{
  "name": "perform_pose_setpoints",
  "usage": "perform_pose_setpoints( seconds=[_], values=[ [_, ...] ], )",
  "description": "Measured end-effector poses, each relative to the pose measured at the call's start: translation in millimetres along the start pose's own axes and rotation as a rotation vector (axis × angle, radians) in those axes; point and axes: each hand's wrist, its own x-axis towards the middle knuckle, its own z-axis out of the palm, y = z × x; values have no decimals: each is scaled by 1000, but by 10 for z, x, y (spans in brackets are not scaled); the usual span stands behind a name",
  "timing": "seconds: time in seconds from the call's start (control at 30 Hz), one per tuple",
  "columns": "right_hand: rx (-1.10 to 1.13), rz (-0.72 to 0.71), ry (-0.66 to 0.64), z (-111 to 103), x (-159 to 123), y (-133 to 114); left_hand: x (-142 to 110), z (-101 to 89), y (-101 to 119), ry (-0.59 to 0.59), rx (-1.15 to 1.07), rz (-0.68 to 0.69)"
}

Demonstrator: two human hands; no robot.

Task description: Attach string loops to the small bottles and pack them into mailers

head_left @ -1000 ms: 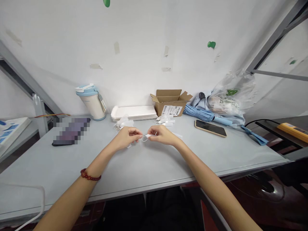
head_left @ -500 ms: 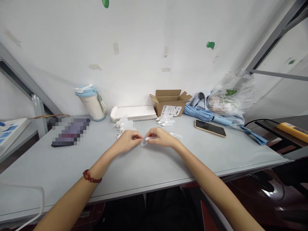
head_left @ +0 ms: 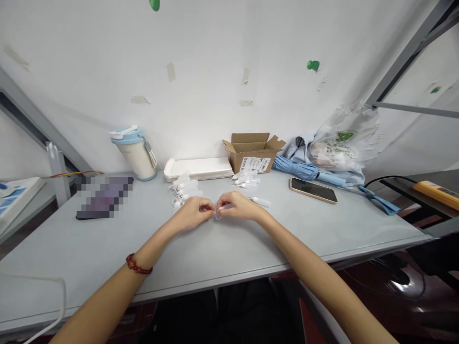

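Observation:
My left hand (head_left: 194, 213) and my right hand (head_left: 239, 206) meet fingertip to fingertip above the middle of the table. The right fingers pinch a small white tube, mostly hidden by them. From it a thin white loop (head_left: 218, 218) hangs down between the hands, and the left thumb and forefinger are closed on its end. Several similar translucent tubes (head_left: 189, 185) with thin loops lie piled behind my left hand. Behind the right hand is another small group of tubes (head_left: 248, 180), and a single tube (head_left: 261, 202) lies just beyond its knuckles.
Along the wall stand a tumbler (head_left: 133, 155), stacked white trays (head_left: 201, 167) and an open cardboard box (head_left: 253, 155). A phone (head_left: 313, 189), a blue umbrella (head_left: 297, 167) and a plastic bag (head_left: 344, 138) are to the right. A pixelated dark object (head_left: 103, 198) lies at left.
Both hands have come slightly lower and toward me, and their fingertips have drawn closer together. The loop between them now hangs narrower. The lone tube shows more fully beyond the right hand.

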Motion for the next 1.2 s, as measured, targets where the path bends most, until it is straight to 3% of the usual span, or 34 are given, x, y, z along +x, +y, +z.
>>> perform_pose_setpoints(
  seconds=[0.17, 0.53, 0.8, 1.2],
  values=[
    [61, 6, 41, -11, -5, -22, 10, -31, 19, 12, -55, -6],
    [143, 74, 187, -171, -36, 20, -15, -272, 121, 208, -174, -77],
    [186, 45, 199, -108, -28, -4, 2, -249, 94, 133, -151, -95],
    [221, 34, 253, -102, -23, -6, 11, -255, 67, 156, -261, -56]
  ],
)
